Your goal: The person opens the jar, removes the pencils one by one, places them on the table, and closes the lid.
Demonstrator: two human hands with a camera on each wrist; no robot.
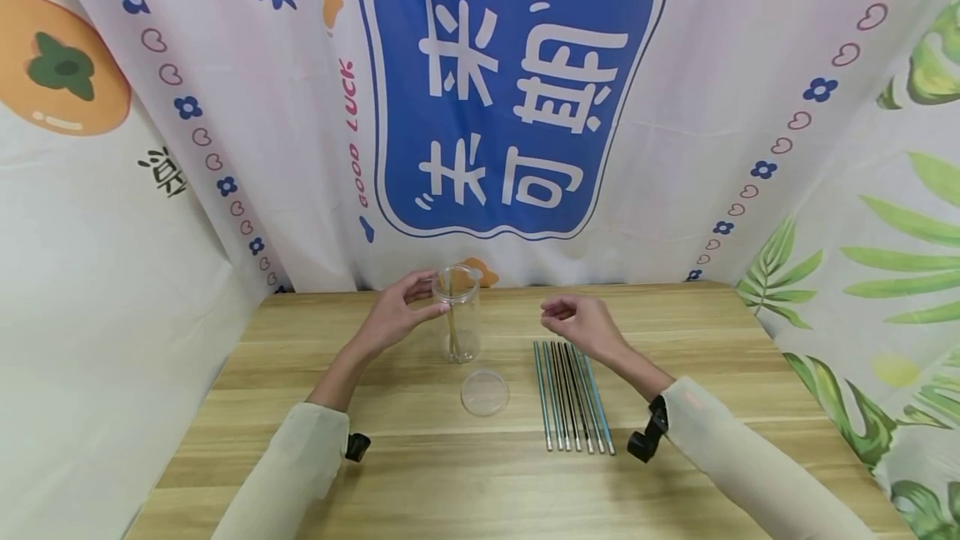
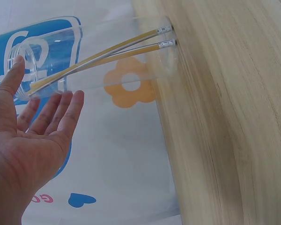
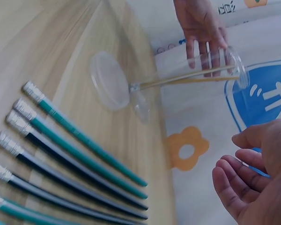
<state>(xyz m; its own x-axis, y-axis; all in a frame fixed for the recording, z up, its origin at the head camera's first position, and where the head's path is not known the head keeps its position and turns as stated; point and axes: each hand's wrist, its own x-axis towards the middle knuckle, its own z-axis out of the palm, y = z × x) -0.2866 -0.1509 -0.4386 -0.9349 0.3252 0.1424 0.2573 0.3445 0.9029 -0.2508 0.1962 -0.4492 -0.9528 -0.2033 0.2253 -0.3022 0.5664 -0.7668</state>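
A person's left hand [image 1: 397, 311] rested its thumb at the rim of a tall, clear, cylindrical jar [image 1: 469, 325], its fingers nearly straight along the side in what looked like a light, steadying touch, while the right hand [image 1: 583, 325], fingers loosely bent and grasping nothing, hung near the far ends of a row of slim teal, black and blue pencils [image 1: 570, 398] with silver ends. The jar stood upright toward the back of the worktop [image 1: 427, 473], holding two yellowish pencils [image 2: 107, 50] that crossed at a slant, silver ends down. Just in front of the jar lay a round, translucent lid [image 1: 484, 392], flat and detached; to its right, the row spread side by side, silver ends toward the person. Beyond rose a white fabric backdrop [image 1: 315, 157] printed with a blue panel. The jar, tall and probably light, could have tipped had the left hand nudged its rim, spilling the leaning pair. A careless brush from the right hand could have set the row rolling, and a dragged sleeve might have shoved the lid aside.
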